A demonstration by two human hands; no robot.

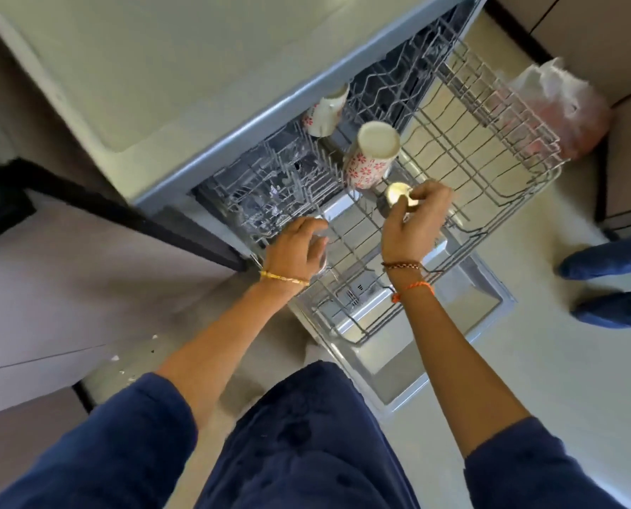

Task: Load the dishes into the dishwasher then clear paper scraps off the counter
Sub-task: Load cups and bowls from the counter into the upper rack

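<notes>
The dishwasher stands open with its upper wire rack (490,170) pulled out over the lowered door (409,376). Two white cups with red flowers sit upside down in the rack: one (371,157) near the middle, the other (325,110) further back. My right hand (415,218) grips a small steel cup (395,198) upside down just in front of the nearer flowered cup. My left hand (297,247) is closed around a clear glass (321,247) at the rack's left front corner.
The grey counter (141,67) runs above the dishwasher. A plastic bag (564,108) lies on the floor beyond the rack. Another person's blue legs (615,277) stand at the right. Small white scraps (123,365) dot the floor at the left.
</notes>
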